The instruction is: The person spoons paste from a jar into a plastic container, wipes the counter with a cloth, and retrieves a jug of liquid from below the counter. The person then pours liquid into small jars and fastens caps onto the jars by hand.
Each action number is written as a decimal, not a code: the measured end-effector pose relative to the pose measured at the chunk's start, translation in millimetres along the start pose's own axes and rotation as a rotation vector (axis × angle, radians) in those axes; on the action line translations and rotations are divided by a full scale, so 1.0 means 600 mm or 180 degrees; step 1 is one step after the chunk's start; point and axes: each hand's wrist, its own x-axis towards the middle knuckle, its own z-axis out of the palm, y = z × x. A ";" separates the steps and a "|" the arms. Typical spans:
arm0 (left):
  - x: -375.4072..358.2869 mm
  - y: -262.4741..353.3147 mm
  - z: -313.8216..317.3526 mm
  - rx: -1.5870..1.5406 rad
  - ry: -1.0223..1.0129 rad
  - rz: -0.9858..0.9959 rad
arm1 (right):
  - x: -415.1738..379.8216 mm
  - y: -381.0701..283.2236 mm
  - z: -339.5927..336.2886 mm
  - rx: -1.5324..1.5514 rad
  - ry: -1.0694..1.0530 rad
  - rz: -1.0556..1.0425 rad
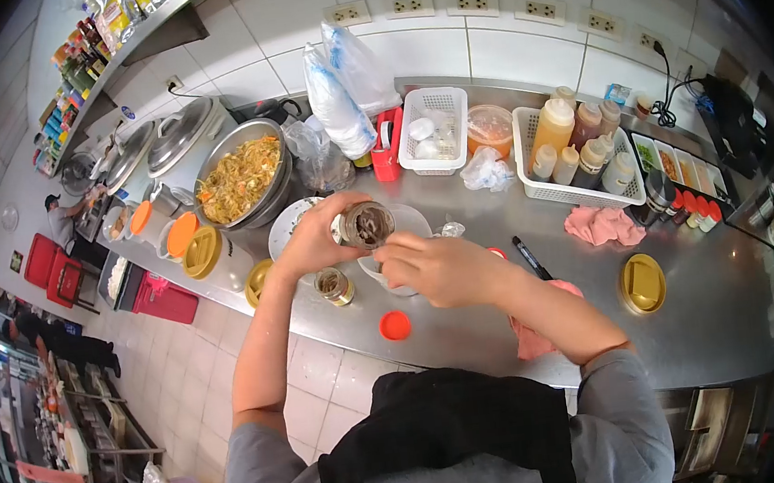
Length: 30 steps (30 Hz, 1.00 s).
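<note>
My left hand (316,234) is wrapped round a small glass jar (369,225), tilted so its open mouth faces me; dark residue coats the inside. Close against the jar's lower right is my right hand (431,265), fingers curled together; whatever they hold is hidden. A whitish translucent bowl (411,220) stands beneath both hands, partly covered by them. Another small glass jar (334,288), open, sits on the counter just below my left wrist. Near the counter's front edge lies a red lid (395,325). Behind my left hand a white plate (285,223) is partly visible.
The steel counter (457,199) carries a pan of noodles (241,181), a white basket of squeeze bottles (531,192), a smaller white basket (438,168), a black marker (528,256), pink cloths (604,225) and a gold lid (643,283). Two people work at the far left.
</note>
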 end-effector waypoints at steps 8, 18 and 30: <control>0.016 -0.001 -0.008 0.0013 -0.0566 0.0283 | 0.016 0.006 -0.024 0.0452 -0.0412 0.0503; -0.011 -0.018 0.061 0.0171 0.0712 0.0108 | -0.003 0.023 0.071 0.1574 0.2162 0.2300; -0.048 -0.045 0.088 0.0890 0.1650 -0.0632 | -0.045 0.085 0.096 0.3586 0.3351 0.3538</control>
